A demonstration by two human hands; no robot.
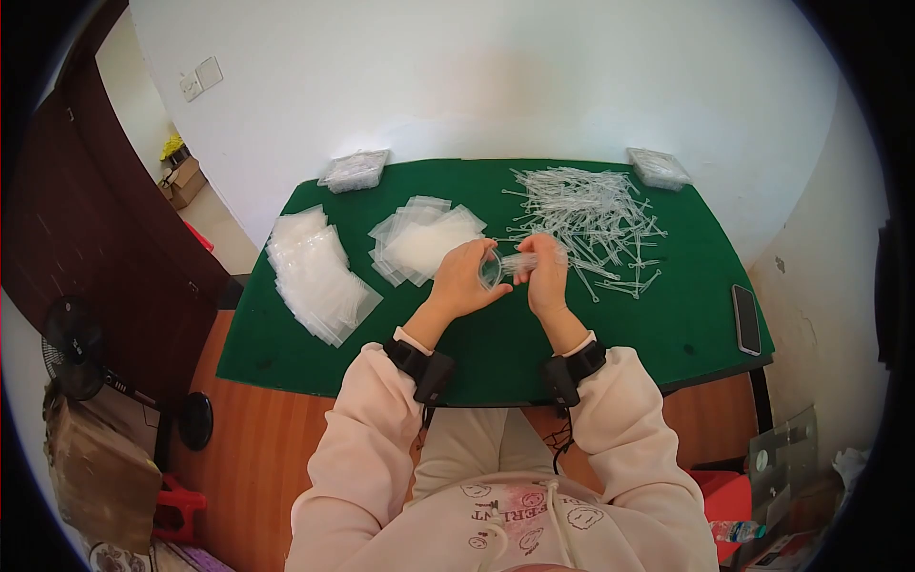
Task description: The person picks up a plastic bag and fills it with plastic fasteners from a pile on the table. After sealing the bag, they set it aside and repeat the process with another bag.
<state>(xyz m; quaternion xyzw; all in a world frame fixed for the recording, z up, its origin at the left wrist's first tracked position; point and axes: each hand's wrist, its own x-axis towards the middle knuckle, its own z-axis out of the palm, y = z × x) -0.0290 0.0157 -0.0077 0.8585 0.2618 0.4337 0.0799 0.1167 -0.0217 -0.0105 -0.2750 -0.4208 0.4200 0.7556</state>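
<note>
Both your forearms reach forward from your lap and meet over the middle of the green table, wrists raised just above the cloth. A dark strap is fastened round each wrist.

Your left hand is turned palm inward, fingers curled, and pinches the open mouth of a small clear bag. Your right hand stands more upright, its fingers closed on the bag's other end. It is too blurred to tell whether it grips anything else. The bag hangs between the two hands, above the table's centre and clear of the cloth.

On the table's far right part lies a pile of clear plastic sticks, just beyond your right hand. On the far middle lies a fanned stack of clear bags, and a larger stack of bags lies at the table's left end. A phone rests by the table's right edge.
</note>
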